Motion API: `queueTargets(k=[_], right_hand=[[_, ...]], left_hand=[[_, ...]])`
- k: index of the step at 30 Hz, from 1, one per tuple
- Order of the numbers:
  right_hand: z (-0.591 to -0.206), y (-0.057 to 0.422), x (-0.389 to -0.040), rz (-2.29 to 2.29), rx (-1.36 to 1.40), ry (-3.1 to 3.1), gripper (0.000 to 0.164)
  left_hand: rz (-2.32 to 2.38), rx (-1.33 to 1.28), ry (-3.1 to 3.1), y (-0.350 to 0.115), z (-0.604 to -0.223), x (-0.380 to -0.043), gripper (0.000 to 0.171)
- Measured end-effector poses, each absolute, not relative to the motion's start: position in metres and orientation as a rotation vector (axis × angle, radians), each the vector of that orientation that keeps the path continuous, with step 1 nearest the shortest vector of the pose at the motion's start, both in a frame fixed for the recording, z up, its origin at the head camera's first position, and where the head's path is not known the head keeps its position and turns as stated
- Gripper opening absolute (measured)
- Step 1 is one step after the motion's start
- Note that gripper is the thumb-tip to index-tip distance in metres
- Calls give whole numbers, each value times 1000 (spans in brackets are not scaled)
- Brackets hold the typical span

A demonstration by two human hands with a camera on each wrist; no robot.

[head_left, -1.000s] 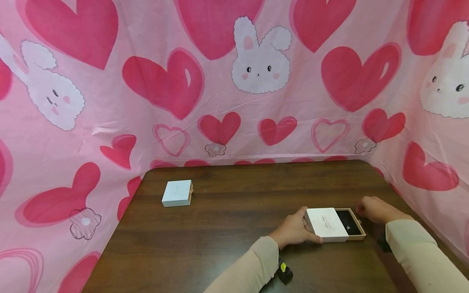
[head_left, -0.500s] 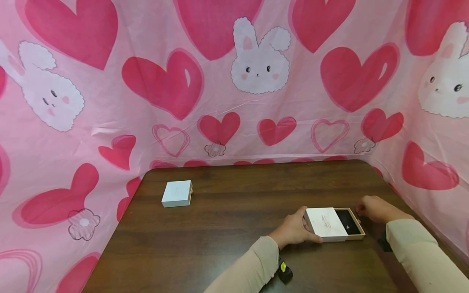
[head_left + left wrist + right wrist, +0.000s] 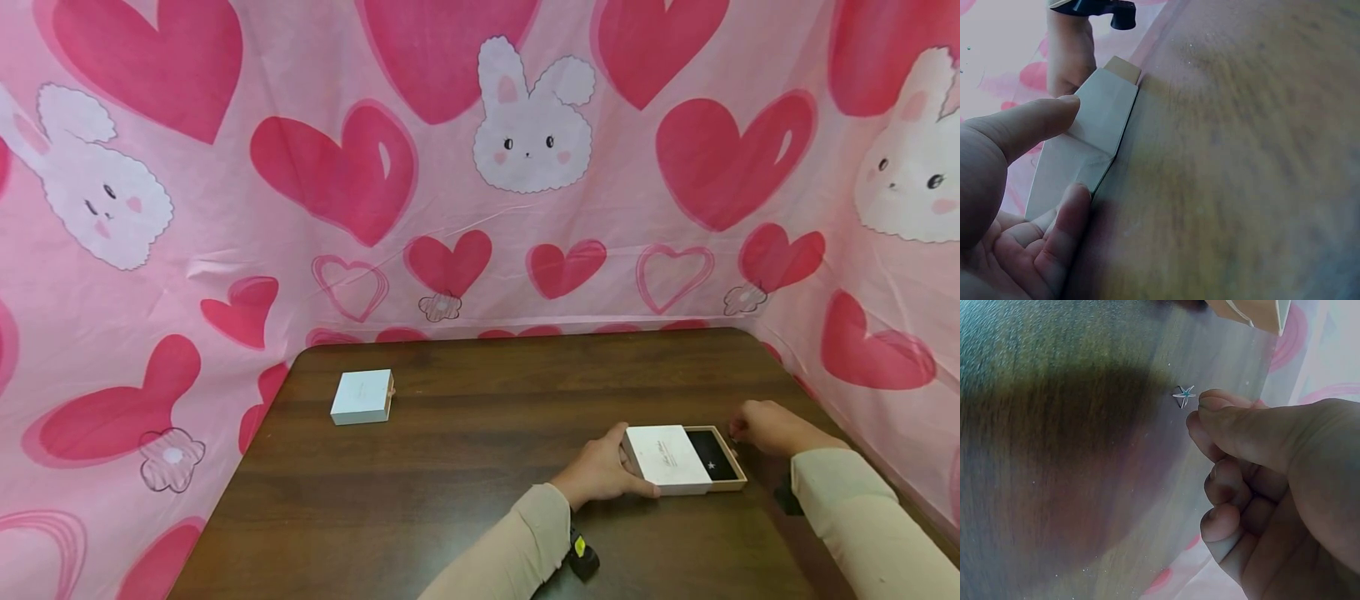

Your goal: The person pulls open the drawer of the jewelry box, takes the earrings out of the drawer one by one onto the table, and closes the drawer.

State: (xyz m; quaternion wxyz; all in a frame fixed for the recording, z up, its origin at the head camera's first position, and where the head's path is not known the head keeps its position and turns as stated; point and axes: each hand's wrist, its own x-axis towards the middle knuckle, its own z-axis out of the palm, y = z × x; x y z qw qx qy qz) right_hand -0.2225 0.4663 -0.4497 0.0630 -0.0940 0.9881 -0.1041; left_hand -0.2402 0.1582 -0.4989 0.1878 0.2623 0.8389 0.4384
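Note:
My left hand (image 3: 600,471) grips the left end of a white sliding jewelry box (image 3: 667,458), thumb along its near side. The box's tan drawer (image 3: 738,477) is pulled partway out to the right. On the drawer's black insert (image 3: 705,446) lies a small silver star (image 3: 712,466). Just right of the drawer, my right hand (image 3: 776,429) pinches a small starfish-shaped earring (image 3: 1185,394) between thumb and index finger. That earring is silver with a bluish centre, and it sticks out past the fingertips. The other right fingers (image 3: 1219,522) are curled.
A second white box (image 3: 362,396), closed, sits at the back left of the dark wooden table (image 3: 450,467). Pink cloth (image 3: 442,167) with hearts and rabbits hangs behind the table and along both sides. A black wrist device (image 3: 582,558) shows beneath the left sleeve.

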Motion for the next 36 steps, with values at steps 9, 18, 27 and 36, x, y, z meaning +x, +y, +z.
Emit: queueTargets(k=[9,18,27,36], right_hand=[[-447,466,-221,-319,-315,3006,21],[-445,466,-220,-306,-328,3014,20],[-438,464,-217,-319,-295,2999,16],[-435,460,-213,-320,-347,3039,18]], left_hand=[[1236,765,2376,158,-500,-242,100],[1218,737,2381,159,-501,-242,106],[1215,752,2380,159,-503,-243,107],[1228,750,2380,160,-505,-244,108]])
